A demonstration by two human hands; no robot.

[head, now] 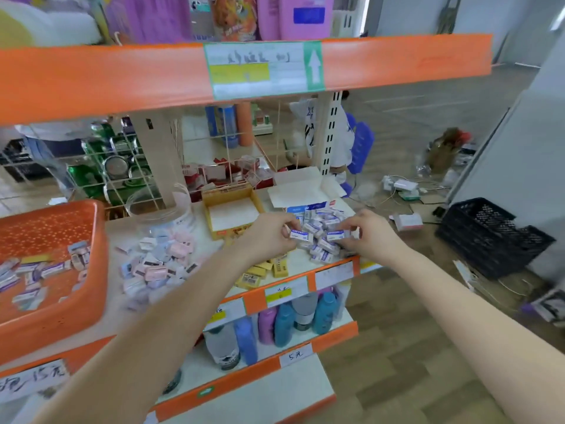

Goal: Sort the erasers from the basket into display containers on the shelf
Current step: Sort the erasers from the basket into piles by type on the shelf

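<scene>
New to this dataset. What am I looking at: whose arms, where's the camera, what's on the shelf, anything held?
No robot: these are a person's bare arms, filmed by one wide-angle camera on their head, looking down. The left hand pinches a blue-and-white eraser; the right hand pinches a second eraser, above a pile of matching erasers on the shelf. Nearby lie pink erasers, yellow erasers, an open yellow box and a clear jar. The orange basket at left holds more.

Small shop, orange shelving point(91, 78), price labels point(264, 68), bottled goods point(284, 324)
</scene>
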